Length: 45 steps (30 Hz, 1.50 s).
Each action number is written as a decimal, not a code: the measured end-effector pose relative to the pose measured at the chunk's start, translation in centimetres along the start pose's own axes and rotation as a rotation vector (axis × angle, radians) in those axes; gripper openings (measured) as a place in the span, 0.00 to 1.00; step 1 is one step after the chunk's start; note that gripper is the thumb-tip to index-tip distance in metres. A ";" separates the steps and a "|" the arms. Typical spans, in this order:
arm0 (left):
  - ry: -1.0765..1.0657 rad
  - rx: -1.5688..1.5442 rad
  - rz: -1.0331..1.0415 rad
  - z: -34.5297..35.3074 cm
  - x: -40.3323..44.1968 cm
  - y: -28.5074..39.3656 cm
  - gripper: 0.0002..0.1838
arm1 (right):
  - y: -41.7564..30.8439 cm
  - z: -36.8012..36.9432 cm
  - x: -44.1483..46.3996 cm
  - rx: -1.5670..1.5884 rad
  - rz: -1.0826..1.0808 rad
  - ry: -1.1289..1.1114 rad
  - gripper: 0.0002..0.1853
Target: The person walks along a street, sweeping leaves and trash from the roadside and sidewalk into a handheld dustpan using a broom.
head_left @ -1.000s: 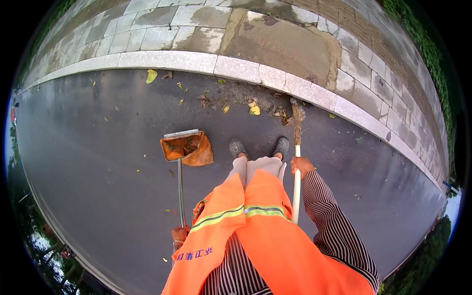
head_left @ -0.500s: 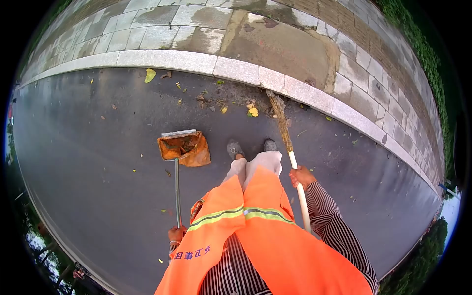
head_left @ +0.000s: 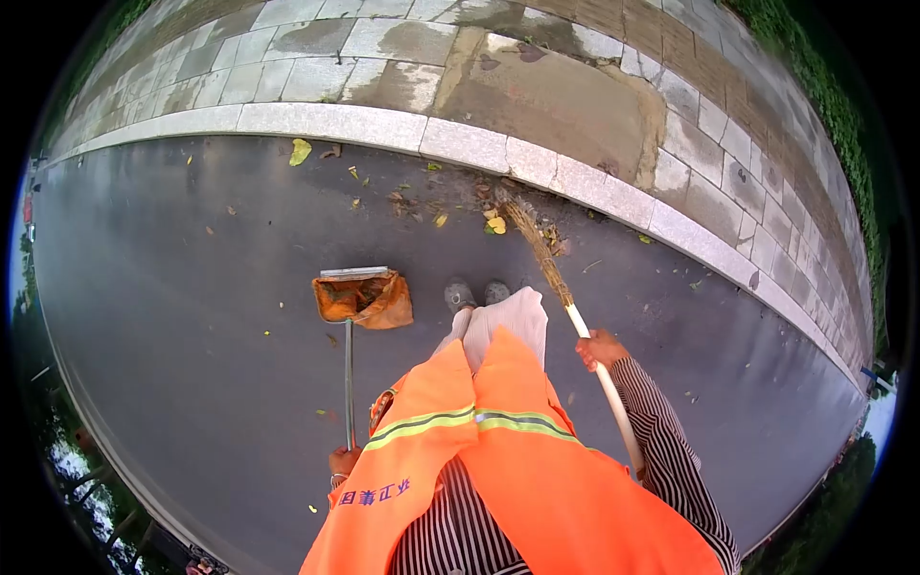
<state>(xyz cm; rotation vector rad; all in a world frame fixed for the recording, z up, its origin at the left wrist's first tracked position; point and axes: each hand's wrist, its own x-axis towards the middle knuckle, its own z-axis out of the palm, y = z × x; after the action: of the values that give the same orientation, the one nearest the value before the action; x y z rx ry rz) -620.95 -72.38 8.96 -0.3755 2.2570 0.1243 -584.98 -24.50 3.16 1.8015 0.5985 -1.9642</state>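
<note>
My right hand (head_left: 601,349) is wrapped round the pale handle of a broom (head_left: 543,251). The broom slants up and left, its straw tip down on the road among leaves by the kerb. Yellow leaves (head_left: 495,223) lie just left of the bristles. My left hand (head_left: 343,461), partly hidden by the orange vest, grips the metal pole of a long-handled dustpan (head_left: 388,305). The dustpan has an orange bag-like body with a metal lip, and some dark debris shows inside. It is left of my shoes (head_left: 460,293).
A stone kerb (head_left: 464,143) curves across the road's far side, with a paved sidewalk (head_left: 546,101) beyond it. Brown leaf litter (head_left: 402,202) and a large yellow leaf (head_left: 300,151) lie on the dark asphalt (head_left: 192,316). Green plants (head_left: 810,86) border the pavement at right.
The broom tip has swung left and away from the kerb, uncovering leaves on its right. My right hand has moved slightly right and the handle tilts more. The dustpan has barely shifted.
</note>
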 end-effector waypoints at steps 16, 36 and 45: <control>-0.069 -0.465 -0.037 -0.3 -7.4 8.6 0.01 | 2.8 1.2 -0.5 0.150 -0.010 -0.061 0.04; 0.408 0.288 -0.119 -11.6 -3.5 7.1 0.03 | -2.1 13.1 7.6 0.844 0.213 -0.574 0.09; 0.282 0.370 0.099 -22.5 14.2 12.8 0.05 | -5.4 21.9 5.6 0.555 0.055 -0.104 0.03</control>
<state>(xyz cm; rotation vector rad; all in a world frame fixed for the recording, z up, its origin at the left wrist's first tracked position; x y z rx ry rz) -649.99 -68.25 12.52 -0.0855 2.5105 -0.3110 -606.47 -32.47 -0.63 1.9670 -0.0453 -2.3233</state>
